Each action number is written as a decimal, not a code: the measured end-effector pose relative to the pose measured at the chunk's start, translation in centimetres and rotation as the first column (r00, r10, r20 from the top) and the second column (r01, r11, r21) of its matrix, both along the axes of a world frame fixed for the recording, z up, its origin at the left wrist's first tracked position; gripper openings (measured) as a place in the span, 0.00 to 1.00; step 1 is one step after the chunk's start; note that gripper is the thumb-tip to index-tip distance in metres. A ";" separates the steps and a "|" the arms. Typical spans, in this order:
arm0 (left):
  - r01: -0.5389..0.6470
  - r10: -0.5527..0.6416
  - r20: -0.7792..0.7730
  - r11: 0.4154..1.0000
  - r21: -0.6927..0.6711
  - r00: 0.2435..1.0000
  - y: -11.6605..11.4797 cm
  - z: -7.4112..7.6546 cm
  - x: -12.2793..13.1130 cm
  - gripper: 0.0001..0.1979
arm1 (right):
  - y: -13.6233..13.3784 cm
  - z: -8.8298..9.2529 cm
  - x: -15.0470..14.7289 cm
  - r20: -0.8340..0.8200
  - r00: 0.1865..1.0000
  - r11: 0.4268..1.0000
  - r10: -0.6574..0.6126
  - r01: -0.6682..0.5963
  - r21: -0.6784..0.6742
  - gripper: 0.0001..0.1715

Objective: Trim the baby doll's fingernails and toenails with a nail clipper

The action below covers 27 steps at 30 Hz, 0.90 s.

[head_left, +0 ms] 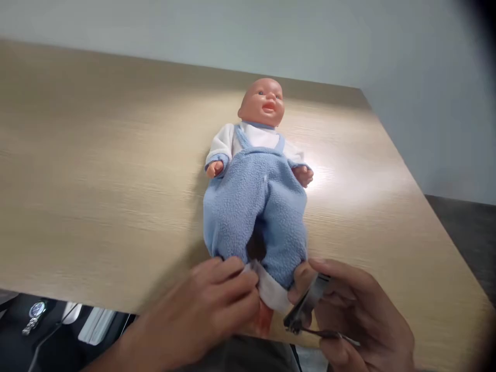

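A baby doll (260,196) lies face up, its head towards the far edge, in a white top and light-blue fleece overalls. My left hand (217,305) is closed at the doll's lower leg, fingers pinching the cloth by a white cuff (273,290). Below that cuff shows a reddish bit of the doll's leg or foot (264,316), partly hidden by my fingers. My right hand (364,315) grips metal nail clippers (308,307), their lever swung apart, beside the doll's other leg. Where the clipper jaws point exactly is hard to make out.
The doll rests on a light wooden table (96,155), which meets a pale wall (194,31) at the back. Below the near left edge, a wristwatch (36,312), a white rounded item (72,312) and a silver-grey object (96,325) lie on a dark surface.
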<state>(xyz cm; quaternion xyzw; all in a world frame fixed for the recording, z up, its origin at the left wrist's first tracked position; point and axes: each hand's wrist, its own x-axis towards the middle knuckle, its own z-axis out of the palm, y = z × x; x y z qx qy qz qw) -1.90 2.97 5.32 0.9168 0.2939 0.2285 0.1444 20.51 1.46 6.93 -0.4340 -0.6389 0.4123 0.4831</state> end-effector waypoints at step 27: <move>-0.383 0.361 0.508 0.922 -0.065 0.782 -3.4 -4.6 0.7 0.06 | -2.0 -6.7 -0.2 0.166 0.970 0.826 0.176 -0.237 0.512 0.32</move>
